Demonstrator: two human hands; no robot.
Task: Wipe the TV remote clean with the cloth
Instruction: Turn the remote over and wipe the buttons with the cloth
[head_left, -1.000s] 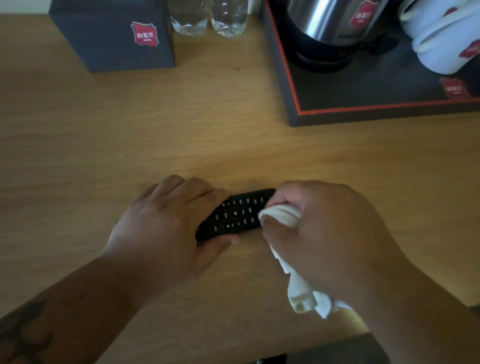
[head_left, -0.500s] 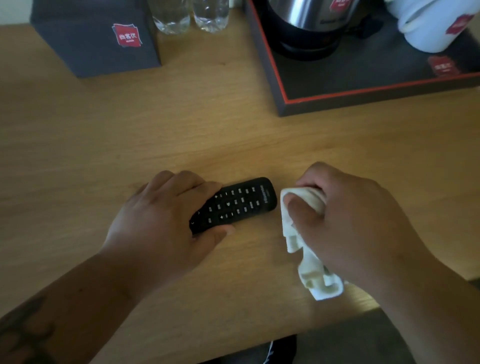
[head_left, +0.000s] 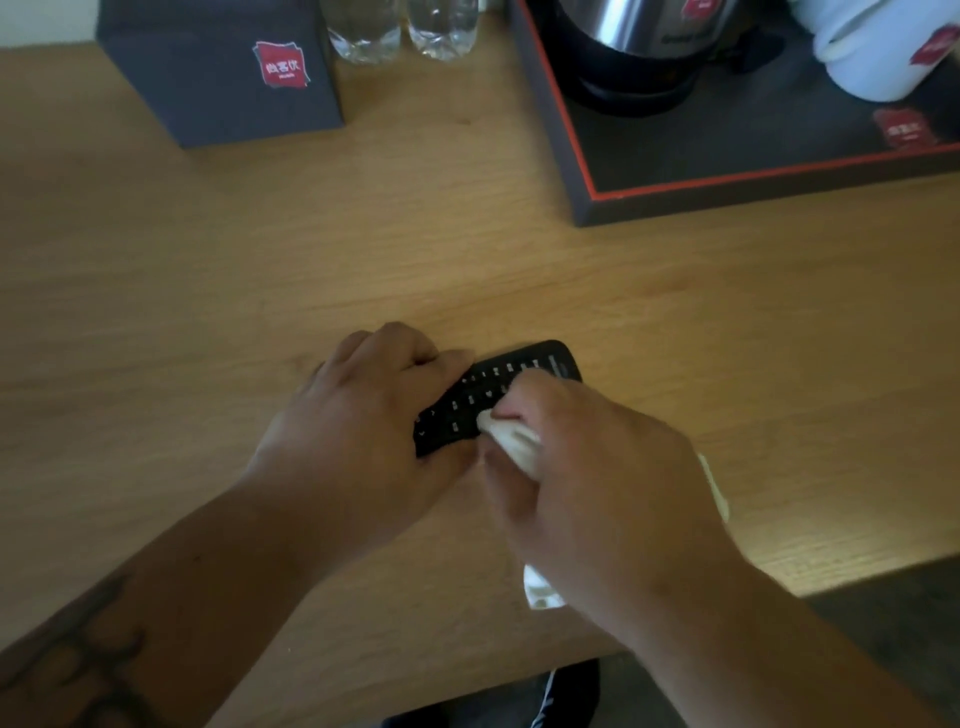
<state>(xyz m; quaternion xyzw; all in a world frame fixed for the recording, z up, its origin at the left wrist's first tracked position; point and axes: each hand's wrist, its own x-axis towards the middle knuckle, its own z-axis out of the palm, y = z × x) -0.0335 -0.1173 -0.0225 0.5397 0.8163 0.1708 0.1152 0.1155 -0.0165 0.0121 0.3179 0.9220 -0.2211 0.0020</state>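
Your left hand (head_left: 358, 441) curls over the left end of the black remote (head_left: 498, 395), pinning it flat on the wooden table (head_left: 208, 291). Your right hand (head_left: 597, 483) grips the bunched white cloth (head_left: 511, 439), now pressed onto the buttons; half a second ago it was just off the remote's right end. Far right, a dark tray (head_left: 649, 202) holds a steel kettle (head_left: 639, 52) and white cups (head_left: 878, 57).

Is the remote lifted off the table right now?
No, the remote lies flat on the wooden table, steadied by the left hand.
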